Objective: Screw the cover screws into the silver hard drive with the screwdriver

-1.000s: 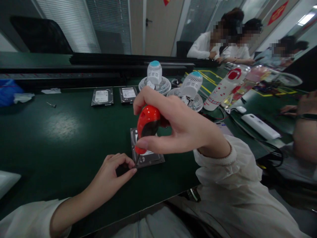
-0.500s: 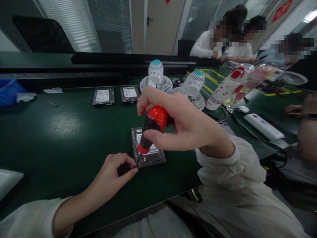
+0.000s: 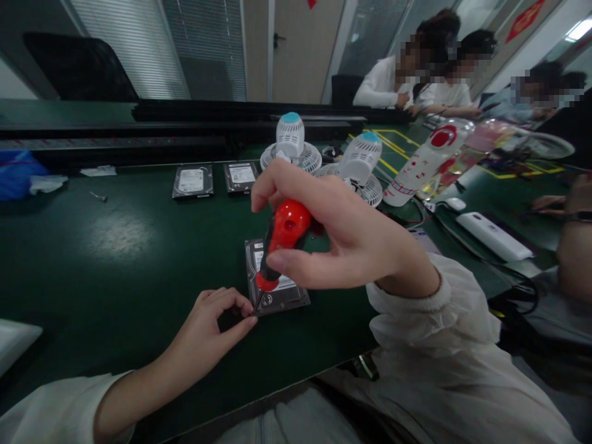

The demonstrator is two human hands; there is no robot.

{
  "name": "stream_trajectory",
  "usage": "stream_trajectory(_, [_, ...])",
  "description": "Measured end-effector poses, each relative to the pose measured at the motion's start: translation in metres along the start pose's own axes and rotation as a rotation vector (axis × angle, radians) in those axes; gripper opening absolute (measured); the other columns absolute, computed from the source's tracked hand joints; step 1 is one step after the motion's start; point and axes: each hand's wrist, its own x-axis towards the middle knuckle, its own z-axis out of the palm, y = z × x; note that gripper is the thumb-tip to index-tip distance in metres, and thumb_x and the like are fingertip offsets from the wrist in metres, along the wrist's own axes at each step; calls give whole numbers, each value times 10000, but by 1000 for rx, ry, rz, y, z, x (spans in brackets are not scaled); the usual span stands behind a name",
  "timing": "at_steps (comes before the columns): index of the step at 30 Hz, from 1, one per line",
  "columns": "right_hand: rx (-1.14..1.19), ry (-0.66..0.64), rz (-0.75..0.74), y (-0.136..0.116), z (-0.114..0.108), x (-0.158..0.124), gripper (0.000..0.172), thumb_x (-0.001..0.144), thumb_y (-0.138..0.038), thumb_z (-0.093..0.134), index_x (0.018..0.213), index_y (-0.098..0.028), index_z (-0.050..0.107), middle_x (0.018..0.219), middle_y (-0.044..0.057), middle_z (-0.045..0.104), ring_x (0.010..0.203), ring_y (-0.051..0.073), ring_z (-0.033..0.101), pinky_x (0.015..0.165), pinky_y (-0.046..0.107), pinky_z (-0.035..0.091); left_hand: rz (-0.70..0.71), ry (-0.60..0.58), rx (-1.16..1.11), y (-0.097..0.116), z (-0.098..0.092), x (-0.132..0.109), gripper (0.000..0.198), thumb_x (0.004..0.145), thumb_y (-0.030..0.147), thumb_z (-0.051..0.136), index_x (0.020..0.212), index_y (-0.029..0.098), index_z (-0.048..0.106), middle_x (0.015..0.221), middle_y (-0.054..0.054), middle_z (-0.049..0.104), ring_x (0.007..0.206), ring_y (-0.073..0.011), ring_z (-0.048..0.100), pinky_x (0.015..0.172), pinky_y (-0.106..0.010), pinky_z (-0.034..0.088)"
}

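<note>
A screwdriver (image 3: 291,227) with a red and black handle slants down to the near-left corner of a hard drive (image 3: 282,302), which lies flat on the green table. My right hand (image 3: 340,231) wraps its fingers and thumb around the handle from above. Part of the drive and its white label is hidden beneath that hand. Down at the corner, my left hand (image 3: 224,314) pinches thumb and forefinger around the lower end of the thin shaft, beside the drive's edge. The screwdriver's very tip and any screw under it are hidden.
Two more hard drives, one left (image 3: 193,180) and one right (image 3: 241,177), lie farther back. Small white fans (image 3: 290,139) and a tilted bottle (image 3: 428,160) stand beyond my right hand. A small metal piece (image 3: 98,197) lies at left. Co-workers sit at right.
The screwdriver handle has turned in my right hand, so more red shows towards me. My right fingers have shifted slightly left. My left hand and the hard drive stay almost in place.
</note>
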Motion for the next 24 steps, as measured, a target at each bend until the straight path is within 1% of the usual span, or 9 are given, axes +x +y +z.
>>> stream_trajectory(3, [-35,21,7,1,0,0,197,906,-278,541,1037,-137,500,771,-81,430,614,34,302,625,232,275,1,7,-11,0,0,0,136,897,373,650,845,249,668,854,11,708,854,-230,646,856,-394,430])
stream_trajectory(6, [24,-18,-4,2,-2,0,281,854,-233,489,1105,-107,475,806,-60,457,638,46,354,640,245,305,-6,13,-20,1,1,0,141,887,380,652,840,249,671,847,10,705,853,-233,644,854,-395,424])
stream_trajectory(8, [23,-30,-2,4,-1,0,316,892,-296,513,1133,-96,474,817,-53,466,652,52,385,645,247,318,-7,13,-19,1,1,1,143,887,381,651,838,249,668,845,11,703,853,-232,643,859,-396,420])
stream_trajectory(11, [-67,20,-2,6,1,1,342,937,-408,627,1077,-121,504,752,-88,438,606,34,361,623,232,292,-3,0,-14,1,1,1,141,895,377,644,840,248,666,843,13,700,852,-229,640,868,-396,417])
stream_trajectory(14, [-88,21,9,6,1,1,256,926,-290,607,1086,-123,498,806,-71,472,641,36,386,641,226,307,-3,-1,-11,2,0,1,146,893,379,642,833,247,667,838,11,700,844,-228,639,865,-394,423])
stream_trajectory(17, [-4,-37,7,5,-1,-1,298,878,-223,525,1146,-109,460,917,-21,519,723,60,434,680,236,345,-2,9,-10,3,0,1,145,888,378,643,828,248,667,832,12,704,833,-225,641,869,-394,435])
stream_trajectory(19, [2,-43,-4,4,-2,-1,284,912,-278,528,1135,-115,461,926,-17,519,723,58,431,680,237,341,-3,16,-9,3,0,1,136,886,373,644,835,248,665,835,12,708,834,-224,643,874,-393,440])
stream_trajectory(22, [-111,-22,16,4,-3,-1,290,970,-388,586,1079,-137,493,866,-51,488,662,34,383,653,225,309,-7,18,-7,3,0,0,126,886,366,649,842,249,666,844,11,709,844,-226,643,877,-396,437])
stream_trajectory(24, [-162,-24,26,3,-4,0,277,975,-370,599,1080,-134,498,838,-64,474,639,24,361,646,221,302,-12,8,-9,3,-1,0,128,891,369,650,849,249,669,856,10,712,858,-228,643,879,-398,430])
